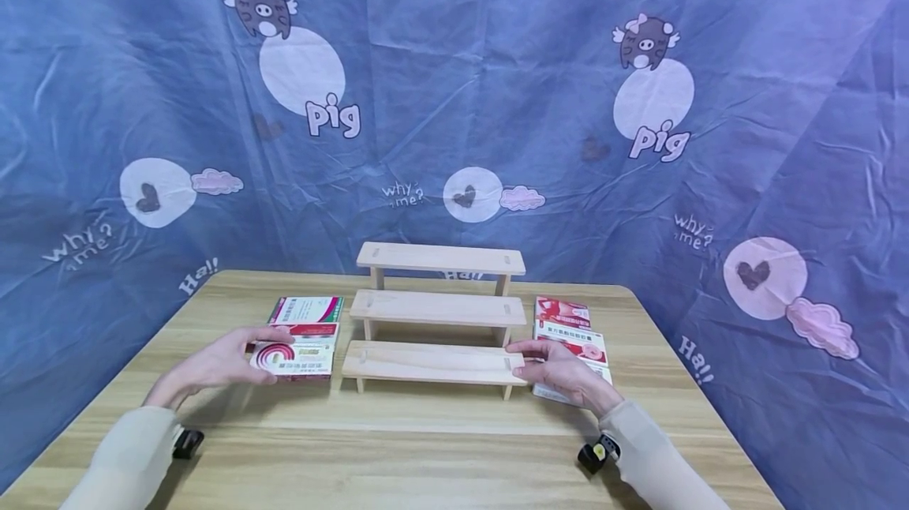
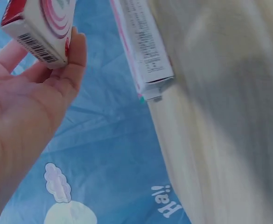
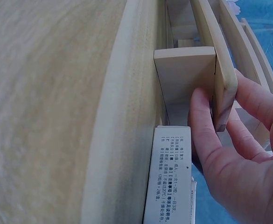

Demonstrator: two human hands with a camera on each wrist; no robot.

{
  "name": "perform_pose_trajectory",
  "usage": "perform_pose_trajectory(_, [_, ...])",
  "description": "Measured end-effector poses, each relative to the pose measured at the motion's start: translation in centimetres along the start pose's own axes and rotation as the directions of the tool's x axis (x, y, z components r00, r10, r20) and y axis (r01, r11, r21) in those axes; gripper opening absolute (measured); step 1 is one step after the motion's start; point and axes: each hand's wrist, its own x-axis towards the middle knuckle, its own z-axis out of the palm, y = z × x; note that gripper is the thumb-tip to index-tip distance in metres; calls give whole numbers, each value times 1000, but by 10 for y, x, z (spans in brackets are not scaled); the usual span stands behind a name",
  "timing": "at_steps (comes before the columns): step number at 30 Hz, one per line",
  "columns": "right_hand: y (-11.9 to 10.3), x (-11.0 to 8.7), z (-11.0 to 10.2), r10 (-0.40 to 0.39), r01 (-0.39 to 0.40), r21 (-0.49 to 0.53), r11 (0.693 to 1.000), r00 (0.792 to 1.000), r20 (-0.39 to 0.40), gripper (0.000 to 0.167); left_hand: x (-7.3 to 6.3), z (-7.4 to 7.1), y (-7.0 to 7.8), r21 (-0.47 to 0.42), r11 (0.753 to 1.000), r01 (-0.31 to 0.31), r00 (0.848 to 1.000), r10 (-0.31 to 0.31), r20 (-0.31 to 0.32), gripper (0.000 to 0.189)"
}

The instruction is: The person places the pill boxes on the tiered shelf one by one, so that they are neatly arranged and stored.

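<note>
My left hand [image 1: 222,361] holds a white medicine box [image 1: 305,361] with red rings by its left end. In the left wrist view the box [image 2: 38,46] is lifted off the table, its barcode end facing the camera. A three-step wooden shelf [image 1: 433,360] stands in the middle of the table. My right hand [image 1: 564,376] grips the right end of its lowest step. The right wrist view has the thumb and fingers [image 3: 204,121] on both faces of that board [image 3: 225,84]. Part of the boxes on the right is hidden behind the right hand.
Behind the held box lie a green-and-white box [image 1: 307,309] and a red one [image 1: 316,330]. Right of the shelf, several red-and-white medicine boxes [image 1: 568,330] lie in a column. A blue printed curtain [image 1: 454,99] hangs behind and beside the wooden table [image 1: 426,463].
</note>
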Motion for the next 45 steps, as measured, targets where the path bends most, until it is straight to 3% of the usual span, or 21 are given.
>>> perform_pose_trajectory(7, [0, -1, -1, 0, 0, 13, 1000, 1000, 2, 49, 5, -3, 10, -62, 998, 8, 997, -12, -72, 73])
perform_pose_trajectory(16, [0, -5, -2, 4, -4, 15, 1000, 1000, 7, 51, 14, -3, 20, 10, 1000, -10, 987, 11, -162, 78])
perform_pose_trajectory(24, [1, -5, -4, 9, -9, -6, 1000, 1000, 7, 50, 29, -4, 33, -16, 999, -34, 980, 30, -198, 73])
perform_pose_trajectory(31, [2, -4, -2, 17, -17, -11, 1000, 1000, 3, 50, 42, -2, 43, -25, 1000, -16, 972, 10, -233, 75])
perform_pose_trajectory(39, [2, -5, -4, 40, -44, 71, 997, 998, 52, 52, 58, -2, 56, -88, 994, -66, 963, 40, -266, 70])
perform_pose_trajectory(45, [1, -5, -4, 53, -62, 113, 992, 996, 76, 55, 72, -2, 66, -56, 996, -72, 957, 53, -285, 68])
